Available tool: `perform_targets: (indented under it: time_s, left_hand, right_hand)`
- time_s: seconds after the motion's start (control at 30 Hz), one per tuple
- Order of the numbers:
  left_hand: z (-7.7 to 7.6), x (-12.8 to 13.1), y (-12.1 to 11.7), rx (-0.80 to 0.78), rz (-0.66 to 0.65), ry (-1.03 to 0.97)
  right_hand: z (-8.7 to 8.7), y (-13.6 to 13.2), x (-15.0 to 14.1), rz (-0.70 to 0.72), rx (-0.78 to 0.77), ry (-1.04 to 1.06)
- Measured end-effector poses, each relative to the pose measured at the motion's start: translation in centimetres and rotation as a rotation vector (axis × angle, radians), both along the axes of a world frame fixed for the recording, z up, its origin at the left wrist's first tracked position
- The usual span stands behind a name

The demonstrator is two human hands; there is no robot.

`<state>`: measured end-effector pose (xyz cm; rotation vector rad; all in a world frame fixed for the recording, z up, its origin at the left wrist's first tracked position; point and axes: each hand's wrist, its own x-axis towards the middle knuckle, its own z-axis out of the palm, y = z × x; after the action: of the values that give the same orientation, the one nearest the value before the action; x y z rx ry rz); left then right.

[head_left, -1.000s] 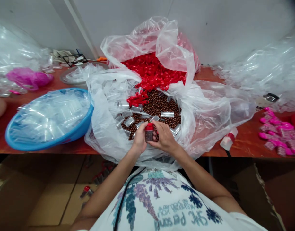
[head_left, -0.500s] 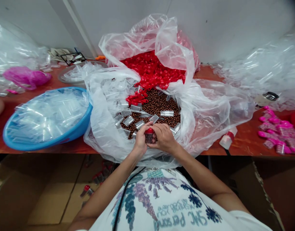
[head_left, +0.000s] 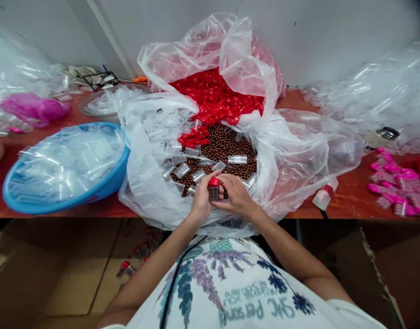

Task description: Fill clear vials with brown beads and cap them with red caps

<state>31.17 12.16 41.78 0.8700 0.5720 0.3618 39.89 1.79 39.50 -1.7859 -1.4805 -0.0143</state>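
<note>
Between my two hands is a small clear tube (head_left: 214,193) with a red cap on top and dark brown balls inside. My left hand (head_left: 201,197) wraps its left side, and my right hand (head_left: 234,194) closes on it from the right, fingers near the cap. Just beyond them, brown balls (head_left: 226,142) fill an open clear plastic bag (head_left: 141,183). Several empty clear tubes (head_left: 237,159) lie on the balls. A small heap of red caps (head_left: 194,137) rests at their far left side.
A bigger bag of red caps (head_left: 220,93) stands behind. At left, a blue basin (head_left: 122,176) holds clear plastic pieces. Pink-capped tubes (head_left: 398,183) lie at right, near a white-and-red item (head_left: 324,195). Filled red-capped tubes (head_left: 124,266) sit in a cardboard box (head_left: 76,283) below the table.
The red-capped tube stays between both hands. My right fingers have shifted slightly off the cap, so more of it shows. The whole view has moved a little.
</note>
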Motion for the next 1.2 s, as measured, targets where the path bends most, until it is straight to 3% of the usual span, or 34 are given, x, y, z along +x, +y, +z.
perform_targets:
  time_s: [0.13, 0.3, 0.47, 0.73, 0.93, 1.07, 1.2]
  left_hand:
    - [0.2, 0.0, 0.1, 0.071, 0.010, 0.014]
    - [0.2, 0.2, 0.3, 0.089, -0.075, 0.022]
    - [0.9, 0.2, 0.3, -0.026, -0.165, 0.026]
    - [1.9, 0.1, 0.6, -0.111, -0.239, 0.045]
    - [1.7, 0.2, 0.7, -0.066, -0.239, 0.040]
    - [1.7, 0.2, 0.7, -0.009, -0.230, 0.061]
    - [1.6, 0.3, 0.5, 0.041, -0.219, 0.083]
  right_hand:
    - [0.7, -0.3, 0.3, 0.125, 0.026, 0.307]
    - [0.9, 0.0, -0.1, 0.081, 0.087, 0.974]
    - [1.0, 0.2, -0.6, 0.067, 0.164, 1.171]
    - [1.8, 0.0, 0.1, -0.075, 0.307, 1.150]
    - [1.6, -0.2, 0.0, 0.011, 0.145, 1.095]
    - [1.5, -0.3, 0.0, -0.055, 0.165, 0.891]
    - [1.6, -0.1, -0.3, -0.059, 0.187, 0.975]
